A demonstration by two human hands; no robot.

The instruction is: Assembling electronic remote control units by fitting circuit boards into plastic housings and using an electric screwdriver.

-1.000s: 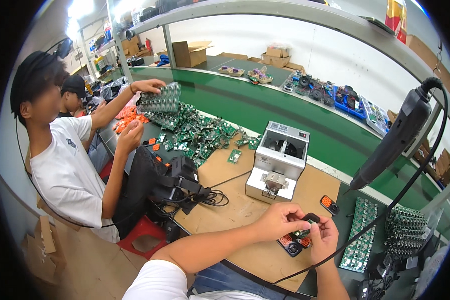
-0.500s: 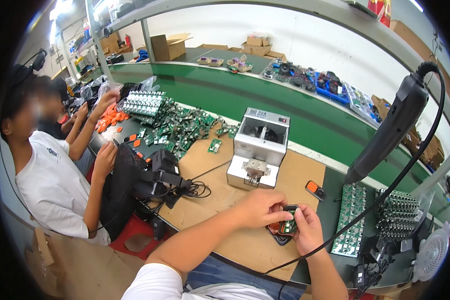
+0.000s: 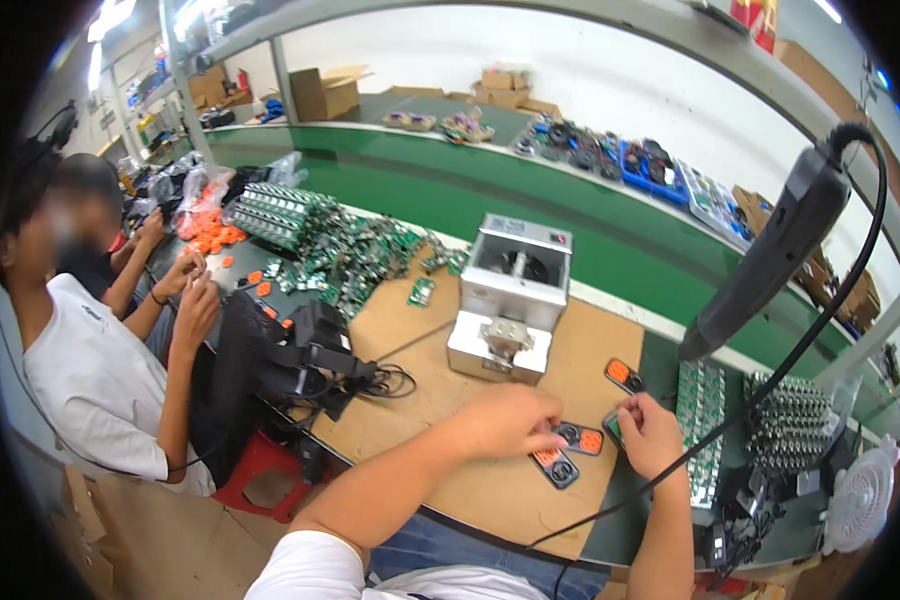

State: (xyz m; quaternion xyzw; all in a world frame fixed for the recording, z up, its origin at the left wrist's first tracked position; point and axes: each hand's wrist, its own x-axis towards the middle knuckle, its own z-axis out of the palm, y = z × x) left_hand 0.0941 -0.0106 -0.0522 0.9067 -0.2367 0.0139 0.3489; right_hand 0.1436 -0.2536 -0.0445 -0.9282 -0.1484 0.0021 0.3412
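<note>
My left hand [image 3: 510, 422] is closed, thumb and fingers pinching the end of a black remote-control casing [image 3: 576, 437] with an orange button pad. Below it, a second black casing [image 3: 555, 468] with orange buttons lies on the cardboard sheet [image 3: 410, 414]. My right hand [image 3: 652, 436] is closed on a small green circuit board [image 3: 613, 428], mostly hidden by the fingers. Just beyond that hand rests a third black casing [image 3: 624, 375] with an orange pad. A silver screw-feeding machine [image 3: 515, 295] stands on the cardboard ahead of my hands.
A dark electric screwdriver [image 3: 770, 260] hangs at the right, its cable crossing over my right forearm. Panels of circuit boards [image 3: 702, 425] and a white fan [image 3: 863, 497] stand at right. Loose boards [image 3: 360, 255] are heaped at left, near a black bag [image 3: 240, 365] and two co-workers.
My hands have moved apart: the right has drawn away rightward with the green board, while the left keeps the casing. The nearest co-worker's raised hand has come down. The view has shifted slightly.
</note>
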